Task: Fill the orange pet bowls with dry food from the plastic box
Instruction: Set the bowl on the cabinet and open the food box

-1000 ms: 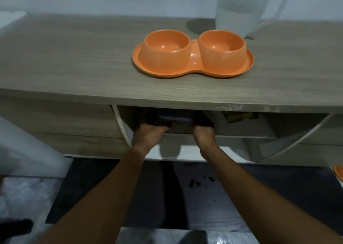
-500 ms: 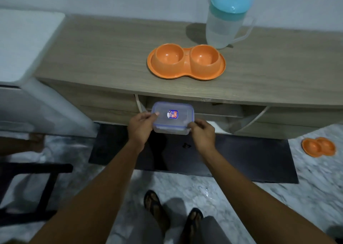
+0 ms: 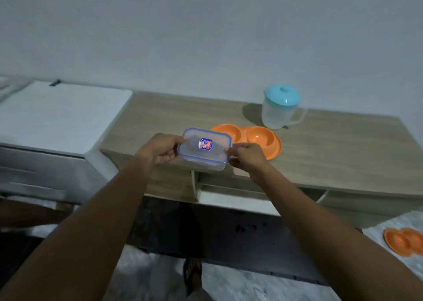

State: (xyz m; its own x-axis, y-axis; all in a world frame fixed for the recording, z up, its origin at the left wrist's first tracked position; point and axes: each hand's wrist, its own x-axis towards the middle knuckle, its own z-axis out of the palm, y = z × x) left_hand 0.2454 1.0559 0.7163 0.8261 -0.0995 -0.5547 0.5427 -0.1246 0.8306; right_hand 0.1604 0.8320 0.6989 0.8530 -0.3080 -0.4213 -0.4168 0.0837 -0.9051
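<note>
Holds box (image 3: 204,148) level above the front edge of the worktop (image 3: 332,154), blue-rimmed lid (image 3: 194,140) on, sticker (image 3: 205,144) up, dark contents dimly showing through. Grips its 9 o'clock end with left hand (image 3: 158,150), thumb on the lid, fingers curled underneath. Pinches its 3 o'clock end with right hand (image 3: 248,157), thumb and fingers on the rim. Sees bowls (image 3: 258,140) on the worktop at 2 o'clock of the box, left cup partly hidden behind it. Sees jug (image 3: 280,106), teal-lidded, at 12 o'clock of the bowls, near them. Sees floor bowls (image 3: 404,241) on the floor (image 3: 240,287) at 4 o'clock, well apart.
</note>
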